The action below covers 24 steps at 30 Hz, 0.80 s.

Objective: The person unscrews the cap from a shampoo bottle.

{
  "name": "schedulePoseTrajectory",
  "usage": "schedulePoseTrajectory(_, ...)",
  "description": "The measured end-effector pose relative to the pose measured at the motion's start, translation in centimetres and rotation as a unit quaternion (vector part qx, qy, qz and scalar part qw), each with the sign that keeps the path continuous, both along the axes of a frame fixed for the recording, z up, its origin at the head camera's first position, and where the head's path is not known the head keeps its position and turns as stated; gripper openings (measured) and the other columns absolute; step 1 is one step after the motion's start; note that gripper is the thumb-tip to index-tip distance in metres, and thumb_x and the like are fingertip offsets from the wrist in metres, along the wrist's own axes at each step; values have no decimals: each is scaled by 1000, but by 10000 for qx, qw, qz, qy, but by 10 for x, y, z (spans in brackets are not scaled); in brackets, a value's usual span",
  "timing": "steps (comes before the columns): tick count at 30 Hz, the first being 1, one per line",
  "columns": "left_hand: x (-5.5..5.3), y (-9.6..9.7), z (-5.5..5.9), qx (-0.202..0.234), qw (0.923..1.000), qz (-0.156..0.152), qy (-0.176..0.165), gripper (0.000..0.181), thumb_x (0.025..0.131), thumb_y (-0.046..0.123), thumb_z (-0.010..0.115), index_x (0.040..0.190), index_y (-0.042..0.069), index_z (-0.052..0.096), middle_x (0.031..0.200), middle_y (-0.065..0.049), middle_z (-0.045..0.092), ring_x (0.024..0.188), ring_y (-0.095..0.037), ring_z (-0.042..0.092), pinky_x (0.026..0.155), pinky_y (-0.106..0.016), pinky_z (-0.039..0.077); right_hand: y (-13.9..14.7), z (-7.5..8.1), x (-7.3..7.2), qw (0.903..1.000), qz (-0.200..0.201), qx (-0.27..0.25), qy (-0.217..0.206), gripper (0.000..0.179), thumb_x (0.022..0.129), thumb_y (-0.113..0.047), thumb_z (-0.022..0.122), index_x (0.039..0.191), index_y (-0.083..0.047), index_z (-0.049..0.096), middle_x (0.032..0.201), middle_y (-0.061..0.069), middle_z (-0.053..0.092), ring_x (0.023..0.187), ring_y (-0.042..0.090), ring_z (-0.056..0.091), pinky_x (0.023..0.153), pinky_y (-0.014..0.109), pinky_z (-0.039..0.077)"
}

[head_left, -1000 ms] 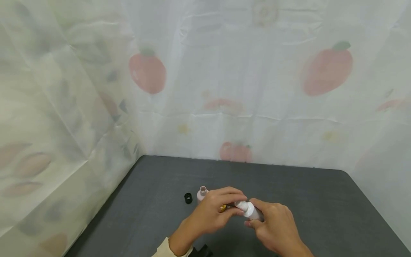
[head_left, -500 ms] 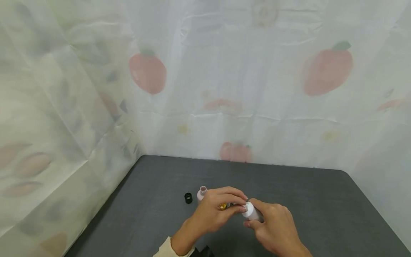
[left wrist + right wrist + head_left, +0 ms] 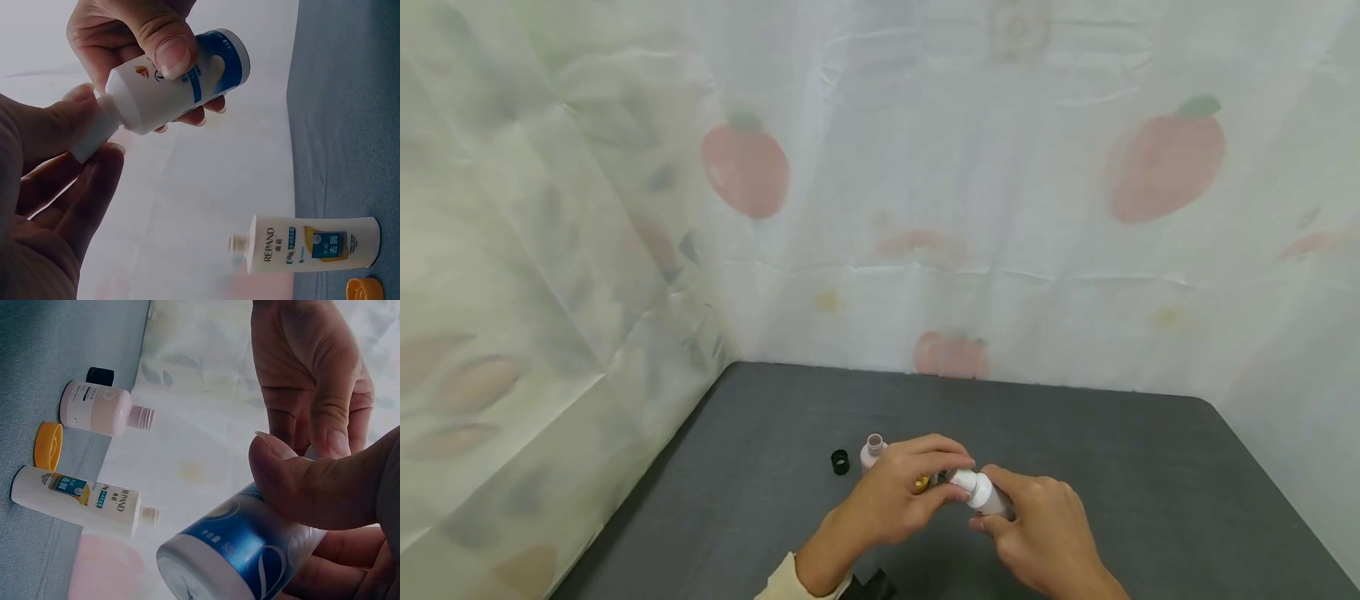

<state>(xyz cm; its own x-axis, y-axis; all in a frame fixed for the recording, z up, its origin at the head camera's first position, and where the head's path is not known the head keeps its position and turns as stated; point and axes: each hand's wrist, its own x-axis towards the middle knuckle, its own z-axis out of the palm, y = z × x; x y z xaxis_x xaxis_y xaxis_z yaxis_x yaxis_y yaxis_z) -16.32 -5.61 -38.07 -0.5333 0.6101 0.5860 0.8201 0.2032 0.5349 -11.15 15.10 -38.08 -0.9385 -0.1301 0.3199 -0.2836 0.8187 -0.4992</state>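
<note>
My right hand point(image 3: 1048, 529) grips the body of a small white and blue bottle point(image 3: 175, 81), thumb on its near side. The bottle is held up above the table, tilted, its top toward the left hand. Thumb and fingers of my left hand point(image 3: 898, 487) pinch the white cap point(image 3: 95, 132) at the bottle's neck. In the right wrist view the bottle's base point(image 3: 194, 569) points toward the camera, and the cap is mostly hidden behind the right thumb.
Behind the left hand stand an uncapped pink bottle point(image 3: 100, 407) and an uncapped white REPAND bottle point(image 3: 315, 244). A black cap point(image 3: 840, 462) and an orange cap point(image 3: 48, 446) lie beside them on the dark grey table point(image 3: 1112, 450). Fruit-patterned sheets point(image 3: 1015, 192) enclose the table.
The left fingers moved right, closer over the bottle's top, half a second ago, and are now back slightly left with more of the cap showing. The right hand stays nearly still.
</note>
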Motion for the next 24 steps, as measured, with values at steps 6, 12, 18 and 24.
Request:
schedulePoseTrajectory(6,-3,2,-3,332,9978,-223,521,25,96,11,74,120,6,74,118,-8,74,103,-15,74,83,-18,60,0,-1,1,10000,-46,-62,45,41,68,-23,97,104,-25,79,81,-14,76,61,-6,55,55,20,40)
schedulePoseTrajectory(12,-4,4,-3,439,9960,-105,774,22,94,12,77,116,6,76,114,-8,77,97,-11,75,83,-13,58,-1,0,0,9999,-93,-31,34,41,67,-24,97,105,-25,79,83,-13,77,62,-3,58,55,21,42)
schedulePoseTrajectory(18,-4,7,-2,748,9912,-328,1043,23,90,2,78,113,3,76,114,-12,78,98,-16,77,83,-15,60,2,0,-2,10000,-37,-55,5,44,68,-25,97,108,-27,79,83,-12,77,62,-4,59,55,20,43)
schedulePoseTrajectory(24,-3,3,-1,391,9968,-356,596,28,92,3,76,120,2,74,122,-12,75,100,-16,76,82,-13,58,4,-1,-2,10000,14,-51,41,39,68,-26,96,100,-31,76,79,-16,74,61,-6,56,55,20,42)
